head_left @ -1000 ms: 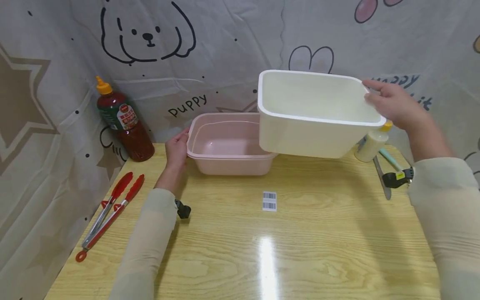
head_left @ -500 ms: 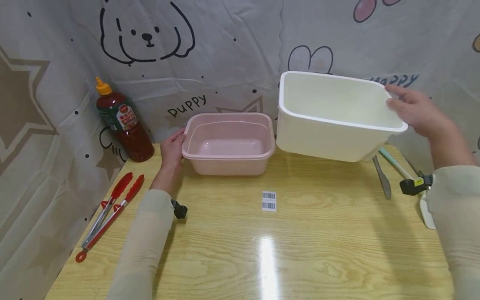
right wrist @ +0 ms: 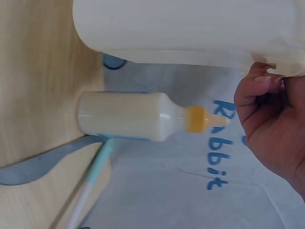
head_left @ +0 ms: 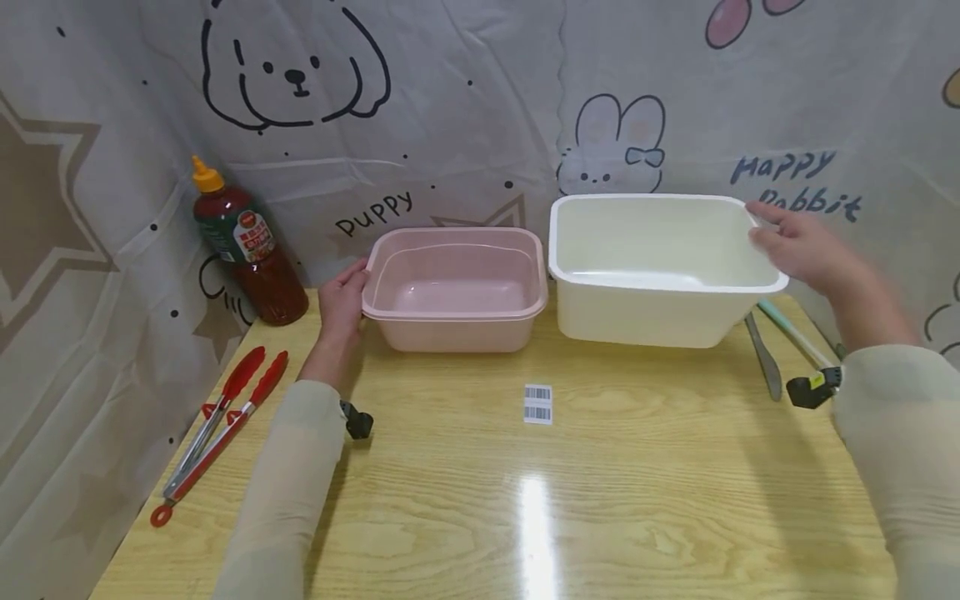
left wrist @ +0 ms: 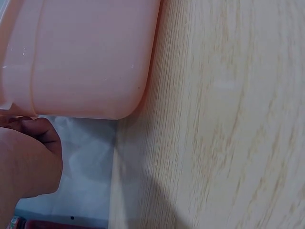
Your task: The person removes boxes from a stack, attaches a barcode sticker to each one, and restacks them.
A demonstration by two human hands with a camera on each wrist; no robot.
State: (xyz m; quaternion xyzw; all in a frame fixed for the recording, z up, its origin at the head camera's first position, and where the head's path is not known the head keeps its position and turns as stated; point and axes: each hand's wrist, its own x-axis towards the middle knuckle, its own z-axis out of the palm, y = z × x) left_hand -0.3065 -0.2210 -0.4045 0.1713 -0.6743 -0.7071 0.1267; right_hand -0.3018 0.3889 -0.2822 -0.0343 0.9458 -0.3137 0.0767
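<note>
A pink plastic basin [head_left: 457, 333] stands at the back middle of the table, its open top facing up. My left hand [head_left: 343, 302] grips the rim at its left end; the left wrist view has the curled fingers [left wrist: 35, 126] under that rim beside the basin's smooth wall [left wrist: 90, 62]. Just right of the basin is a deeper white plastic bin [head_left: 645, 321], upright, with nothing inside. My right hand [head_left: 806, 250] holds the bin's right rim, thumb over the edge. In the right wrist view the fingers [right wrist: 252, 90] curl under the lip.
Red-tipped tongs [head_left: 221, 433] and a red sauce bottle [head_left: 251, 258] are at the left. A pale squeeze bottle [right wrist: 124, 114] stands behind the bin. A table knife [head_left: 763, 358] and a teal-handled utensil [head_left: 791, 329] lie at the right. A barcode label [head_left: 537, 404] marks the table's middle.
The white bin, in my right hand, has moved right from over the basin, then down beside it, levelling out. The left hand and basin have shifted slightly left.
</note>
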